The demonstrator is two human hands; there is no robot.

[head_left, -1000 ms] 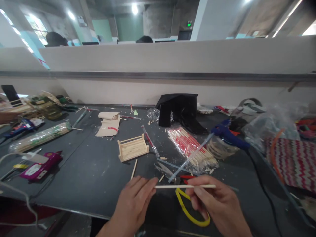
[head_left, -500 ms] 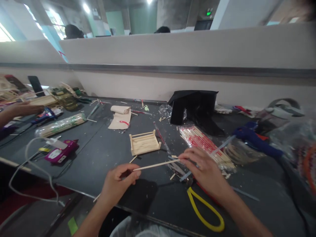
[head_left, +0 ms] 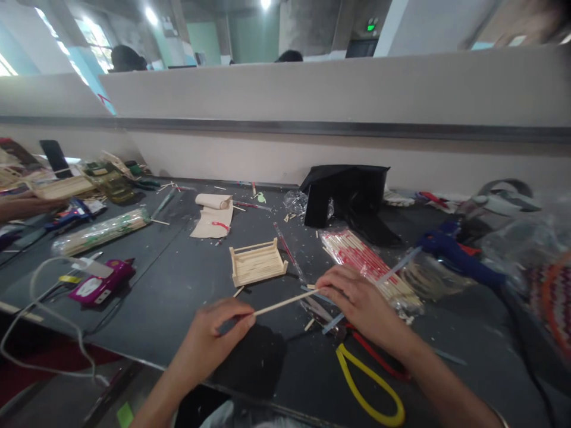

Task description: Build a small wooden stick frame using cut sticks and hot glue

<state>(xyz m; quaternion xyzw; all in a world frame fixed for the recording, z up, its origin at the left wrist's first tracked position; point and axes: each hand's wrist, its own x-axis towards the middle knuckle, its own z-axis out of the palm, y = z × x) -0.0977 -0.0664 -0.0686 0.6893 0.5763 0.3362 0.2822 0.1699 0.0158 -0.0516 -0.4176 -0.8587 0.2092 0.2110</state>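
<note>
A thin wooden stick (head_left: 285,302) spans the gap between my two hands above the dark table, its right side slightly higher. My left hand (head_left: 216,339) pinches its left end between thumb and fingers. At the other end, my right hand (head_left: 363,304) has its fingers closed on the stick. Just beyond lies a small bed-like frame (head_left: 259,263) of glued wooden sticks, touched by neither hand. Pliers (head_left: 370,383) with one yellow and one red handle rest beside my right wrist, their head partly hidden. A clear glue stick (head_left: 332,323) lies below my right fingers.
Right of my hand are a packet of sticks (head_left: 366,261) and a blue glue gun (head_left: 464,258) with a cord. A black folded piece (head_left: 348,193) stands behind. Leftward are a purple power strip (head_left: 102,282), bagged sticks (head_left: 104,230) and a co-worker's hand (head_left: 29,207).
My left hand has shifted slightly right along the stick, leaving a shorter length showing between my hands. The view has moved a little. The co-worker's hand is further left in view.
</note>
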